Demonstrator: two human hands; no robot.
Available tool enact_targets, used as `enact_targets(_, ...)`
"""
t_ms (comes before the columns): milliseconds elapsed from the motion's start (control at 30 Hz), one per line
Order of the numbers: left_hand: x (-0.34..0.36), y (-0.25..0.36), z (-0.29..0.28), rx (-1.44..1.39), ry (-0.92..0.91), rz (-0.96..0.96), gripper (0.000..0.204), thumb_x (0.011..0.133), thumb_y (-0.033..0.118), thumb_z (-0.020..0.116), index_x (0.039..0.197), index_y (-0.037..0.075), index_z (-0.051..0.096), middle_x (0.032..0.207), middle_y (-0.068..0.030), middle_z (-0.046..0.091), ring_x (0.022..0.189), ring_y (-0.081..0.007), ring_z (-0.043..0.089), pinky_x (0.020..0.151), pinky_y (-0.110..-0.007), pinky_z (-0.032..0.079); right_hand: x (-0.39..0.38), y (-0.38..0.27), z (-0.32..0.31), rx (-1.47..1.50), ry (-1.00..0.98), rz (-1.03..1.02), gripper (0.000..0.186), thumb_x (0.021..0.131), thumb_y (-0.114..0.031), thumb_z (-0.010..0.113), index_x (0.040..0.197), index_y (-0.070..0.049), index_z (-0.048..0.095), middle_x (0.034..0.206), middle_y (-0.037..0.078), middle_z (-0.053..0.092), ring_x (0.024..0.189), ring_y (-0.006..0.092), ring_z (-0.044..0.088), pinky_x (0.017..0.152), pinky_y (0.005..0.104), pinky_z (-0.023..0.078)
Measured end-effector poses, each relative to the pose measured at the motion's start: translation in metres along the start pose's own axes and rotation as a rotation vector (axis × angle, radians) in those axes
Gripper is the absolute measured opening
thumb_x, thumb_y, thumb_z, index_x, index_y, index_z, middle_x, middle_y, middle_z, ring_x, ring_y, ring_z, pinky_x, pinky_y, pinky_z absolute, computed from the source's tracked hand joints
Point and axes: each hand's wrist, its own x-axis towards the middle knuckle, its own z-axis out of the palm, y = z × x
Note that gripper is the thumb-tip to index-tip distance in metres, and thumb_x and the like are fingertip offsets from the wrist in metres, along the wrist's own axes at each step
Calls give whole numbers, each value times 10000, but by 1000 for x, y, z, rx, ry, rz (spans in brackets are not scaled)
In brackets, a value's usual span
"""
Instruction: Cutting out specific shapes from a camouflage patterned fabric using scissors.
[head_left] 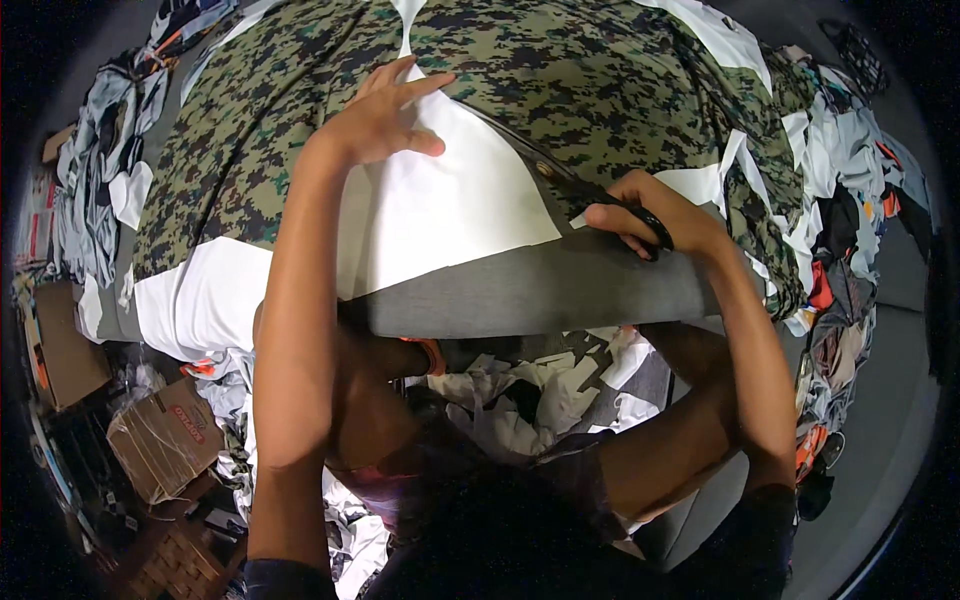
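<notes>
grey table edge (540, 295), brown taped cardboard box (160, 440) on floor lower left

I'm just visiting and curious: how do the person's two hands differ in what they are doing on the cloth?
The left hand lies open and flat, fingers spread, pressing on the white cloth; the right hand is curled shut around black-handled scissors. The left hand sits farther up the table, the right hand nearer the grey table edge. Both rest on the same white and camouflage fabric.

Green camouflage fabric (560, 80), black-handled scissors (640, 222)
</notes>
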Motion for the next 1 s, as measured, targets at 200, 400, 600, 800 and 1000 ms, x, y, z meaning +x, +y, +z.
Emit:
enact_targets(200,1,0,-1,-27,-9,-10,824,622,352,791,1362,377,431,1513,-44,230,1394,-254,208,1119,-431,259,-2,0,2,-16,31,34,519,874,-433,599,504,-79,508,435,-1,466,366,61,368,375,202,275)
enact_targets(400,-3,5,-2,-5,-5,-27,818,618,334,791,1355,379,440,1513,-50,227,1397,-255,193,1121,-429,254,0,0,5,34,10,15,514,882,-405,595,497,-76,502,426,0,460,362,60,359,368,203,264)
enact_targets(600,-3,4,-3,-13,-5,-33,812,616,328,789,1351,380,447,1513,-53,227,1398,-254,187,1122,-425,251,-1,2,9,49,80,21,516,875,-405,601,486,-84,494,423,-5,450,359,60,361,363,201,263)
enact_targets(800,1,-3,1,-6,-5,-19,830,609,390,785,1359,384,430,1513,-54,220,1388,-275,208,1114,-447,259,-2,-3,7,1,55,65,490,872,-378,613,495,-89,492,424,-6,445,359,57,370,365,193,276)
enact_targets(1000,1,-10,2,50,0,50,893,607,568,757,1391,387,370,1514,-80,198,1362,-351,255,1086,-516,287,-7,-2,7,-15,2,95,491,860,-391,636,492,-98,494,424,-9,446,361,57,377,367,204,281)
